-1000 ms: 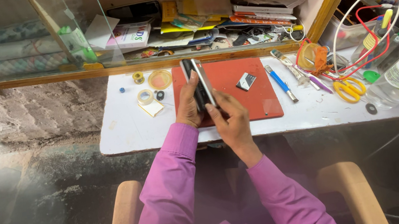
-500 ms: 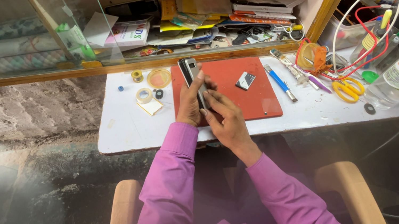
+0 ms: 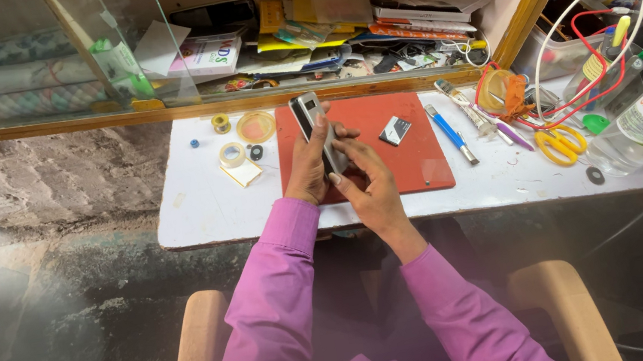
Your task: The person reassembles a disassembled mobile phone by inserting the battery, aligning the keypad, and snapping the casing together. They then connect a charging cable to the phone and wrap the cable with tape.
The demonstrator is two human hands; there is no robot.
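Over the red mat (image 3: 409, 159) at the white table's (image 3: 197, 214) centre, the left hand (image 3: 309, 169) grips a dark phone (image 3: 308, 117) pointing toward twelve o'clock, the right hand (image 3: 370, 185) touching its lower end, with a small dark chip (image 3: 395, 131) at two o'clock and yellow scissors (image 3: 559, 145) at three.

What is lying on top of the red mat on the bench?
On the red mat lies one small dark, silvery part. Above the mat, the left hand holds a phone and the right hand touches it. They cover the mat beneath.
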